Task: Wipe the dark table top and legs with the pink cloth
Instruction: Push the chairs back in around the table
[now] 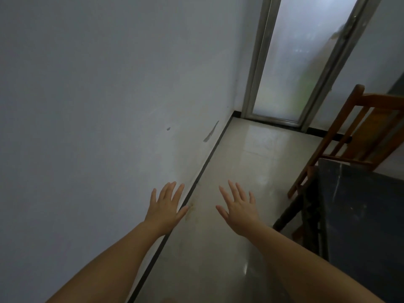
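On the left side, one big pale wall (91,95) takes up most of the view, with two small dark marks low down on it. Next biggest is the light glossy floor (236,171), with one thin black skirting strip (205,167) running along where it meets the wall. At the far end there's one frosted glass door (306,57) in a grey metal frame.

Over at the right edge is the one dark table (363,206); you only get a corner of its top, plus one dark leg (290,213) slanting down under it. Just behind it sits one wooden chair (354,132), slatted and orange-brown.

Then two bare arms reach forward into the middle. The left hand (166,206) is flat with fingers spread, holding nothing, out in front of the wall and skirting. The right hand (239,206) is the same deal, fingers splayed and empty, hovering over the floor, well apart from the table.
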Available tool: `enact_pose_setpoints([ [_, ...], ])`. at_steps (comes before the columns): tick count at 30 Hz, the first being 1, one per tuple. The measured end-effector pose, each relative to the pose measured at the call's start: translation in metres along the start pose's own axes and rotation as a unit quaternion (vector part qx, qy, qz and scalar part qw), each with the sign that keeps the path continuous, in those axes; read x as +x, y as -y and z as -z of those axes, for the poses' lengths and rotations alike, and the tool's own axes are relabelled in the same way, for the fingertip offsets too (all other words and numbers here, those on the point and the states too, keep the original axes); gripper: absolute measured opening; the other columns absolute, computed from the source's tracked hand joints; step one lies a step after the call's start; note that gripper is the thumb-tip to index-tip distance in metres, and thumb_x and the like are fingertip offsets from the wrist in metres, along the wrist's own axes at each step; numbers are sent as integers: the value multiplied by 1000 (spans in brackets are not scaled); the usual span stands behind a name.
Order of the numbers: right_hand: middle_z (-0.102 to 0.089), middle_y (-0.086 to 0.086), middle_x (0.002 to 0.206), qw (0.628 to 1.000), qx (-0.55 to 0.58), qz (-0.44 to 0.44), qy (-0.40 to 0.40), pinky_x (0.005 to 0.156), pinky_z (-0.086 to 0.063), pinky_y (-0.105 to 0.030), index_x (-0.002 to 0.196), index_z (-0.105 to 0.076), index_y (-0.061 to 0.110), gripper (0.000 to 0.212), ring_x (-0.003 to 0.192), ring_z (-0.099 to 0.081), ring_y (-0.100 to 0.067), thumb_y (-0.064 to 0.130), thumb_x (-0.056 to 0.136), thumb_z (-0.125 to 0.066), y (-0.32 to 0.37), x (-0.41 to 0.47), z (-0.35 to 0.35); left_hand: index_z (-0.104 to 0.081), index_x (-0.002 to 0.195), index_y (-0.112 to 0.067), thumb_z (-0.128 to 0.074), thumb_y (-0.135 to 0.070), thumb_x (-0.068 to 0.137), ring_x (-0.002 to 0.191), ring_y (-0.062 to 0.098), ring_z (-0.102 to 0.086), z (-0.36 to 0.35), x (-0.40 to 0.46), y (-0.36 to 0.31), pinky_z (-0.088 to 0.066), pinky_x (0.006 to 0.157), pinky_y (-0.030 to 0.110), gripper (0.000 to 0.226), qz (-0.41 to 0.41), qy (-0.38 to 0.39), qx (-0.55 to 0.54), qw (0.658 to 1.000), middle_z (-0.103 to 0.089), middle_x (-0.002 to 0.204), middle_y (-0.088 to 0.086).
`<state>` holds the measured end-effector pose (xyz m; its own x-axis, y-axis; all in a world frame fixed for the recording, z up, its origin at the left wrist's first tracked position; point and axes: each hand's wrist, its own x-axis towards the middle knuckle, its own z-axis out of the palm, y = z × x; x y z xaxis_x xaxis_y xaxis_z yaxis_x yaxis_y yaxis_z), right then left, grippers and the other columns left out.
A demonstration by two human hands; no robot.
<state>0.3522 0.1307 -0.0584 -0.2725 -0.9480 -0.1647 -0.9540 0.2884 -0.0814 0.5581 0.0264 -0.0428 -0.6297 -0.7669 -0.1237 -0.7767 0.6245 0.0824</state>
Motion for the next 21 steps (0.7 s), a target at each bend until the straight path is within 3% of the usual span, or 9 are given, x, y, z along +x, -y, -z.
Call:
enact_pose_setpoints([
  [6, 12, -1, 160, 996, 34, -76, -16, 117, -5, -49, 150, 7, 32, 113, 147, 8, -23, 74, 51, 40, -45, 122, 5, 10, 146, -24, 23, -72, 58, 143, 18, 7, 6, 160, -3, 6, 112, 48, 101, -73, 17, -6, 997, 4, 156, 3],
  [11, 7, -2, 160, 982, 59, -174, -39, 116, -9, -46, 150, 3, 33, 123, 147, 4, -23, 71, 42, 48, -102, 219, 34, 7, 146, -24, 42, -75, 41, 143, 17, 5, 33, 304, -14, 6, 112, 48, 122, -148, 25, 3, 989, 4, 156, 3],
  [15, 6, -2, 160, 963, 77, -252, -51, 116, -6, -46, 150, 3, 32, 95, 147, 4, -22, 68, 65, 24, -155, 270, 55, 5, 146, -25, 20, -71, 57, 143, 18, 2, 49, 419, -59, 4, 113, 47, 102, -208, 33, 5, 978, 1, 156, 3],
  [19, 4, -4, 160, 945, 78, -316, -38, 116, -5, -48, 151, 0, 30, 86, 147, 3, -22, 65, 73, 15, -227, 314, 65, 4, 146, -26, 12, -66, 63, 143, 18, 2, 50, 516, -126, 4, 113, 47, 93, -305, 43, 5, 951, 1, 156, 2],
  [21, 5, -4, 160, 940, 76, -332, -28, 116, -5, -48, 151, -1, 29, 68, 147, 3, -22, 62, 91, -4, -271, 341, 71, 3, 147, -26, 6, -67, 71, 143, 18, 3, 50, 566, -160, 4, 113, 48, 86, -345, 39, 12, 938, 1, 156, 2],
])
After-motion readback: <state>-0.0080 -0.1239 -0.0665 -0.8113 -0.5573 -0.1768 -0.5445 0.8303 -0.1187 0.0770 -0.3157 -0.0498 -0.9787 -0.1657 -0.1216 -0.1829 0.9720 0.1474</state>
